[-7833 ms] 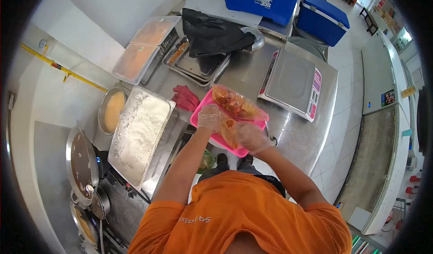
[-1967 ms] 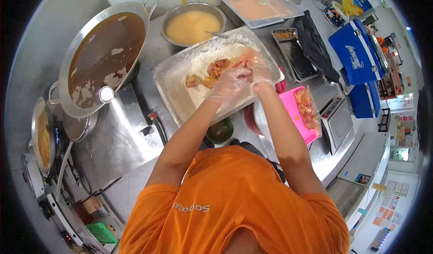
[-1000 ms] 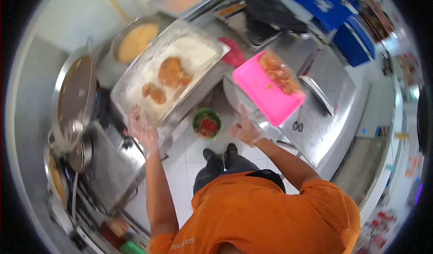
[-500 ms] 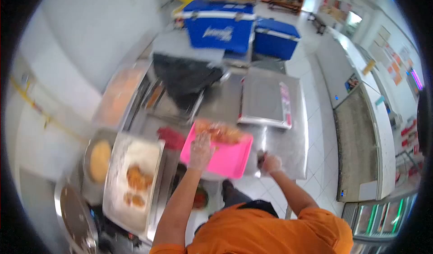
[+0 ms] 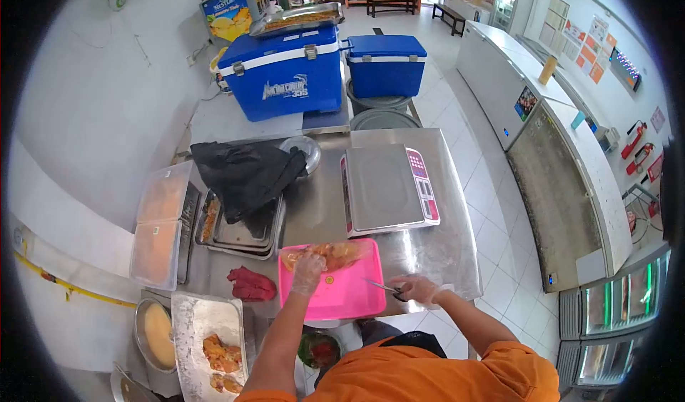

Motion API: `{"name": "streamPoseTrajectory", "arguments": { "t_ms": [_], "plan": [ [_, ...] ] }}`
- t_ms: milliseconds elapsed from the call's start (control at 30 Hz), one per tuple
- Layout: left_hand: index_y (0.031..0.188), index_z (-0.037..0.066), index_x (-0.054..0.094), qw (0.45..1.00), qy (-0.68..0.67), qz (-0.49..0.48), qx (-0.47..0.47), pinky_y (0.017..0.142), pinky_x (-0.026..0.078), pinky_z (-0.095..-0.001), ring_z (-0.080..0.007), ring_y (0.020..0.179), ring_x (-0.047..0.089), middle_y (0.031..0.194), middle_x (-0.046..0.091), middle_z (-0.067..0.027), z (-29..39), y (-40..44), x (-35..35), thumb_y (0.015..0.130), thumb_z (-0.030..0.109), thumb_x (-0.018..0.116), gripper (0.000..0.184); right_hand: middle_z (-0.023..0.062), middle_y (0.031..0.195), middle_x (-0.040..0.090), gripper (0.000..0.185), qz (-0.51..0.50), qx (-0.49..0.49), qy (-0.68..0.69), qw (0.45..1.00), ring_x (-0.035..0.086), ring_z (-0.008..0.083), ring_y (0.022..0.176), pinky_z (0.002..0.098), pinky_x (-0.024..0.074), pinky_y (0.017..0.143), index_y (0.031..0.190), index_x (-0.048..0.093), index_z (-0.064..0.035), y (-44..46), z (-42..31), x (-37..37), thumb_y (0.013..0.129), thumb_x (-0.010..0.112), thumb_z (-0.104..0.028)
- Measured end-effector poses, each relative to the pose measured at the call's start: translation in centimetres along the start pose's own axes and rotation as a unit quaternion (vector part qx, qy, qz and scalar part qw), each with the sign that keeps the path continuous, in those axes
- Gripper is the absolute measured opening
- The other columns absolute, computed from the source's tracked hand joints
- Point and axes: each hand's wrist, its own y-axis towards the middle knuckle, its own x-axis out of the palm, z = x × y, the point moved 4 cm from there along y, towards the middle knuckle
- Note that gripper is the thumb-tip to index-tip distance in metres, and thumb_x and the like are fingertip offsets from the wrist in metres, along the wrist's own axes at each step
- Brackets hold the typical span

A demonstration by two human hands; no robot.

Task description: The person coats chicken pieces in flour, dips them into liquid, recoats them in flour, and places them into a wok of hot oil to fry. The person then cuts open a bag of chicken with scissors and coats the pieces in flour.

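Observation:
A pink tray (image 5: 349,301) lies at the near edge of the steel table (image 5: 314,202). Along its far side rests a clear plastic bag of marinated meat (image 5: 344,253). My left hand (image 5: 310,271), in a clear plastic glove, has its fingers closed on the left part of the bag. Right of the tray, my gloved right hand (image 5: 416,289) holds scissors (image 5: 391,288) by the handles, and their blades point left over the tray. A metal tray of flour (image 5: 187,345) at the lower left bears coated meat pieces (image 5: 222,353).
A scale (image 5: 384,188) stands beyond the pink tray. Left of it are a black plastic bag (image 5: 242,177) over metal trays, a red cloth (image 5: 251,285) and a bowl of batter (image 5: 158,333). Blue coolers (image 5: 285,77) sit farther back. A green basket (image 5: 317,350) is below the table.
The view has turned from the flour tray toward the table. My left hand has gone to the bag on the pink tray. My right hand has picked up the scissors and brought them to the tray.

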Motion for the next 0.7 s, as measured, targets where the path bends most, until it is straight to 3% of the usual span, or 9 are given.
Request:
{"name": "streamPoseTrajectory", "arguments": {
  "t_ms": [33, 100, 167, 200, 400, 500, 600, 667, 700],
  "plan": [
    [0.079, 0.013, 0.062, 1.000, -0.009, 0.005, 0.006, 0.081, 0.052, -0.0427, -0.0252, 0.093, 0.064, 0.080, 0.062, -0.0054, -0.2, 0.2, 0.1, 0.078, 0.021, 0.067, 0.009, 0.0135, 0.092, 0.070, 0.054, -0.013, -0.036, -0.158, 0.987, 0.071, 0.0251, 0.086, 0.0346, 0.0563, 0.078, 0.120, 0.066, -0.0056, 0.6, -2.4, 0.6, 0.075, 0.078, -0.032],
    [0.077, 0.014, 0.062, 0.999, -0.023, 0.017, 0.017, 0.079, 0.053, -0.0428, -0.0265, 0.088, 0.065, 0.079, 0.064, -0.0074, -0.5, 0.1, -0.2, 0.080, 0.021, 0.065, 0.008, 0.0146, 0.093, 0.072, 0.051, -0.003, -0.033, -0.309, 0.950, 0.071, 0.0280, 0.087, 0.0372, 0.0569, 0.080, 0.113, 0.070, -0.0076, 2.7, -4.6, 2.3, 0.075, 0.075, -0.041],
    [0.079, 0.012, 0.064, 0.987, -0.150, -0.016, -0.056, 0.077, 0.053, -0.0427, -0.0282, 0.083, 0.067, 0.079, 0.066, -0.0093, -1.2, -0.8, -0.2, 0.085, 0.021, 0.061, 0.011, 0.0176, 0.097, 0.073, 0.056, 0.008, -0.068, -0.432, 0.899, 0.070, 0.0361, 0.087, 0.0437, 0.0568, 0.082, 0.111, 0.072, -0.0110, 5.8, -4.0, 3.6, 0.075, 0.069, -0.053],
    [0.079, 0.011, 0.065, 0.973, -0.212, -0.029, -0.091, 0.076, 0.054, -0.0427, -0.0291, 0.081, 0.067, 0.080, 0.067, -0.0103, -1.4, -0.9, -0.1, 0.087, 0.021, 0.059, 0.013, 0.0179, 0.097, 0.073, 0.055, 0.014, -0.078, -0.428, 0.900, 0.070, 0.0368, 0.087, 0.0443, 0.0565, 0.083, 0.110, 0.072, -0.0109, 7.6, -3.6, 4.2, 0.074, 0.070, -0.052],
    [0.078, 0.008, 0.064, 0.957, -0.253, -0.077, -0.121, 0.073, 0.052, -0.0448, -0.0325, 0.081, 0.066, 0.079, 0.066, -0.0128, -0.6, -2.7, -0.1, 0.081, 0.015, 0.065, 0.008, 0.0189, 0.098, 0.073, 0.052, -0.028, -0.131, -0.371, 0.919, 0.070, 0.0366, 0.091, 0.0455, 0.0549, 0.085, 0.114, 0.073, -0.0136, 11.2, -4.5, 4.9, 0.073, 0.074, -0.044],
    [0.086, 0.004, 0.066, 0.929, -0.323, -0.093, -0.156, 0.075, 0.054, -0.0425, -0.0307, 0.080, 0.068, 0.088, 0.069, -0.0146, 0.9, -3.5, -1.8, 0.094, 0.019, 0.053, 0.021, 0.0173, 0.102, 0.073, 0.052, -0.108, -0.150, -0.384, 0.905, 0.070, 0.0350, 0.094, 0.0446, 0.0544, 0.086, 0.118, 0.073, -0.0164, 12.3, -4.0, 3.9, 0.073, 0.076, -0.041],
    [0.088, 0.005, 0.066, 0.973, -0.206, -0.075, -0.074, 0.076, 0.054, -0.0427, -0.0310, 0.082, 0.068, 0.090, 0.069, -0.0141, 0.5, -4.8, -0.6, 0.093, 0.018, 0.054, 0.018, 0.0146, 0.101, 0.074, 0.050, -0.190, -0.185, -0.406, 0.875, 0.070, 0.0337, 0.093, 0.0447, 0.0546, 0.084, 0.116, 0.074, -0.0196, 14.6, -4.3, 3.0, 0.073, 0.075, -0.045],
    [0.089, 0.006, 0.066, 0.979, -0.181, -0.058, -0.079, 0.076, 0.053, -0.0431, -0.0311, 0.083, 0.068, 0.088, 0.069, -0.0134, 1.3, -4.2, -3.2, 0.091, 0.018, 0.055, 0.016, 0.0121, 0.093, 0.074, 0.045, -0.211, -0.210, -0.444, 0.845, 0.070, 0.0333, 0.088, 0.0454, 0.0560, 0.079, 0.107, 0.076, -0.0225, 15.2, -4.4, 2.3, 0.074, 0.073, -0.052],
    [0.090, 0.007, 0.066, 0.982, -0.167, -0.050, -0.077, 0.076, 0.053, -0.0432, -0.0312, 0.083, 0.068, 0.088, 0.069, -0.0131, 1.4, -3.6, -4.3, 0.090, 0.017, 0.056, 0.014, 0.0108, 0.093, 0.074, 0.048, -0.241, -0.205, -0.500, 0.806, 0.070, 0.0343, 0.089, 0.0453, 0.0561, 0.080, 0.111, 0.076, -0.0239, 15.2, -4.6, 1.6, 0.072, 0.073, -0.052]
  ]
}}
